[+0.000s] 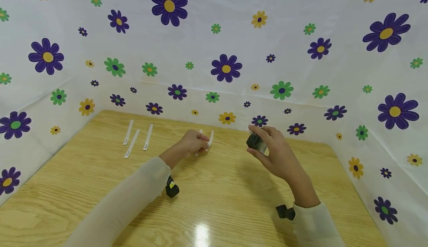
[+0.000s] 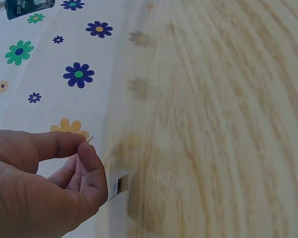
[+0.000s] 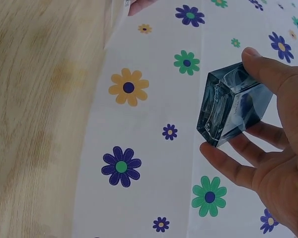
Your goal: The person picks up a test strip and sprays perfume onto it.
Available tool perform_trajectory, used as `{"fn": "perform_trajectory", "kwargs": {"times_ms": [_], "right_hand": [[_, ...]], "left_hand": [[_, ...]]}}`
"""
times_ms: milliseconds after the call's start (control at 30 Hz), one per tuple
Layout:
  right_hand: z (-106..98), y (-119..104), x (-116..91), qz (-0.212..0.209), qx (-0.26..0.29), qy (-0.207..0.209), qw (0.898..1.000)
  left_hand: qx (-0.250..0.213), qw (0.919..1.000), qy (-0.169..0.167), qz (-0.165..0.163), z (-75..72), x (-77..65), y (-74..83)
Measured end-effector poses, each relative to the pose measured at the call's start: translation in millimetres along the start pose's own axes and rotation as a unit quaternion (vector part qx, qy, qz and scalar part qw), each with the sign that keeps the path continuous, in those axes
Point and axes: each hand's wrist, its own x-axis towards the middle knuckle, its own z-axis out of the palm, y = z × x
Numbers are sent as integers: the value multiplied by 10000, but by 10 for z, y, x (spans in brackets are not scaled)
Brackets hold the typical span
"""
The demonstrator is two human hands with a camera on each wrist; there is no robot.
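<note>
My left hand (image 1: 194, 143) pinches a narrow white paper strip (image 1: 211, 138) between thumb and fingertips, close above the wooden table. In the left wrist view only a thin edge of that strip shows at the fingertips. Another white strip lies on the table just behind the left hand, partly hidden by it. My right hand (image 1: 277, 152) grips a dark blue glass bottle (image 3: 233, 104), which looks like a perfume bottle, raised above the table. Its thick glass base faces the right wrist camera, with the thumb on one side and the fingers on the other.
Three more white strips (image 1: 147, 137) with small printed ends lie at the table's left. The wooden table (image 1: 207, 195) is enclosed at the back and sides by a white cloth (image 1: 200, 42) printed with flowers. Black camera mounts (image 1: 172, 190) sit at both wrists.
</note>
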Motion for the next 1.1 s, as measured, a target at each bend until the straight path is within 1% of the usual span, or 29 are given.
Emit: {"fn": "perform_trajectory", "kwargs": {"times_ms": [167,400,667,833,900,1000,1100], "right_hand": [[-5,-4,5,-15,14,11,10000],[-22,-12,13,23,23,10,10000],[-34,-24,17,35,19,-36,10000],[-45,-24,19,-13,-35,-11,10000],[-48,-24,19,-31,-54,-3,10000],[-50,-28,18,-30,-64,-25,10000],[-48,-30,12,-14,-52,-60,10000]], "left_hand": [[-16,9999,30,-129,-3,-30,24],[-240,9993,-61,-269,-5,-42,42],[-97,9994,32,-333,-39,-43,37],[113,9998,-48,-145,-156,-47,45],[185,9998,-91,-39,-231,-55,52],[156,9998,-146,58,-352,-75,60],[175,9997,-107,101,-478,-96,70]]}}
